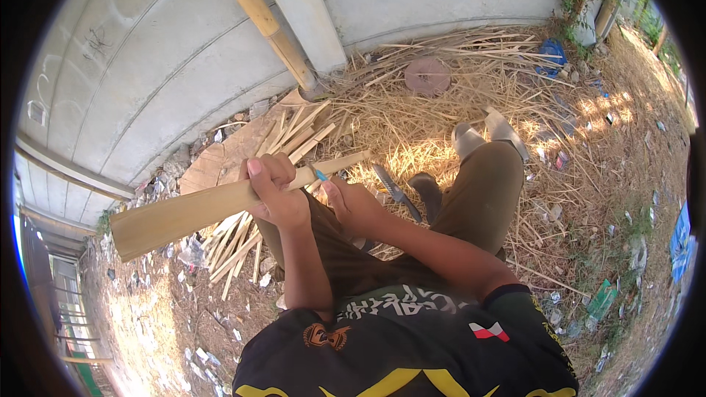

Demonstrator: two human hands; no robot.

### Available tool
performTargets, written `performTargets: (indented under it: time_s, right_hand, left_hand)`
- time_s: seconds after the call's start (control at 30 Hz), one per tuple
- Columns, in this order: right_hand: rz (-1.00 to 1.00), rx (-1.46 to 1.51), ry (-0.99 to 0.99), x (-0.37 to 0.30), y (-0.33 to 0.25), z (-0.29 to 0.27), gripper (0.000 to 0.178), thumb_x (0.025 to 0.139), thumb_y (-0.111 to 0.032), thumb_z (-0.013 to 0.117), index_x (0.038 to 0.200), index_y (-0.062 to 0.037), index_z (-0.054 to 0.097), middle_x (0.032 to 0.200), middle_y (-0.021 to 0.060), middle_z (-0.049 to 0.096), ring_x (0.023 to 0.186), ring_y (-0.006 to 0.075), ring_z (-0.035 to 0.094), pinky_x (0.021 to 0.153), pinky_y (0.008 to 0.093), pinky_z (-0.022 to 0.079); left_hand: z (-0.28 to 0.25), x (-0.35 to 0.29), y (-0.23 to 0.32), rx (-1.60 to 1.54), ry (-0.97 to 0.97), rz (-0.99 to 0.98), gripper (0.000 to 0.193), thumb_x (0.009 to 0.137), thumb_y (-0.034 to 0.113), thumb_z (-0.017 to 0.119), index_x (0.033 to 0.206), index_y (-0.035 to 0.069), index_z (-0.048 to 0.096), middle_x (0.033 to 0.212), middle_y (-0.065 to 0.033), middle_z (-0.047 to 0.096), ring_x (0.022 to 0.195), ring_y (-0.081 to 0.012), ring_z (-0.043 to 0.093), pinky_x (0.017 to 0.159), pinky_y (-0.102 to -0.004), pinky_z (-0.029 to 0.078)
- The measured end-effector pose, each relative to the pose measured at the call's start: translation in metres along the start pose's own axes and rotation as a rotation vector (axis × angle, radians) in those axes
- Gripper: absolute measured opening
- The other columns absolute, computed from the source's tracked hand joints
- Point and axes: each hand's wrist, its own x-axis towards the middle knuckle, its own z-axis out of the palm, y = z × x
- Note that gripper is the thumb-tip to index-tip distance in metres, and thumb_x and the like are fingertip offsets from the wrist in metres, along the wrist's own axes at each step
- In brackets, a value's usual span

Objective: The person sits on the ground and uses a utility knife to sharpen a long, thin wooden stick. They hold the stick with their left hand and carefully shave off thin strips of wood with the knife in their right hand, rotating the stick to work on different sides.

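My left hand (283,195) is wrapped round a split bamboo piece (180,215), pale and flat, broad at its left end and narrow toward the right. The piece slants slightly upward across my lap. Against its narrower part, my right hand (354,207) is closed on a small blue tool (321,175). Only its blue part shows by my thumb; the rest is hidden, so its kind is unclear. Near my right hand, between my legs, lies a dark-bladed knife (397,192).
Many cut bamboo strips (239,246) lie in a pile at my left. Straw and shavings (419,136) cover the ground ahead, with a round reddish-brown slab (427,76) among them. A concrete wall (176,51) with a leaning bamboo pole (261,18) stands beyond. Litter is scattered around.
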Motion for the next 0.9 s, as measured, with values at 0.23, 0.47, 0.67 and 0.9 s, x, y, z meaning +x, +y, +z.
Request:
performTargets:
  time_s: [0.23,0.47,0.67,0.9]
  right_hand:
    - [0.062,-0.139,-0.05,0.0,-0.005,-0.004,0.058,0.113,-0.044,0.034,0.097,0.0028,0.063,0.073,0.0285,0.065,0.074,0.0494,0.064,0.071,0.0554,0.05]
    - [0.048,-0.154,-0.049,0.007,0.005,-0.005,0.059,0.113,-0.046,0.032,0.097,0.002,0.063,0.071,0.0282,0.064,0.07,0.0506,0.062,0.067,0.0569,0.047]
    - [-0.014,-0.24,-0.094,-0.007,-0.02,-0.005,0.057,0.113,-0.043,0.033,0.096,0.0013,0.063,0.067,0.0265,0.062,0.067,0.0496,0.062,0.067,0.0568,0.048]
    - [0.025,-0.222,-0.035,0.005,-0.006,0.001,0.056,0.113,-0.044,0.033,0.092,0.0005,0.061,0.065,0.0256,0.061,0.066,0.0487,0.062,0.064,0.0576,0.048]
  left_hand:
    - [-0.011,0.001,0.001,0.029,-0.002,-0.027,0.043,0.108,0.018,0.048,0.069,0.01,0.031,0.054,0.0009,0.028,0.048,-0.0079,0.022,0.047,-0.0285,0.02]
    - [-0.01,0.001,0.001,0.019,-0.003,-0.01,0.043,0.108,0.018,0.048,0.068,0.01,0.032,0.054,0.0008,0.028,0.047,-0.0087,0.022,0.047,-0.0293,0.019]
    - [-0.016,0.001,0.001,-0.019,0.015,-0.032,0.043,0.107,0.017,0.049,0.068,0.011,0.031,0.053,0.0009,0.028,0.047,-0.0086,0.022,0.046,-0.0293,0.018]
    - [-0.023,0.008,0.001,-0.022,0.03,-0.025,0.043,0.106,0.016,0.049,0.068,0.011,0.031,0.053,0.001,0.027,0.046,-0.0084,0.021,0.045,-0.0297,0.018]
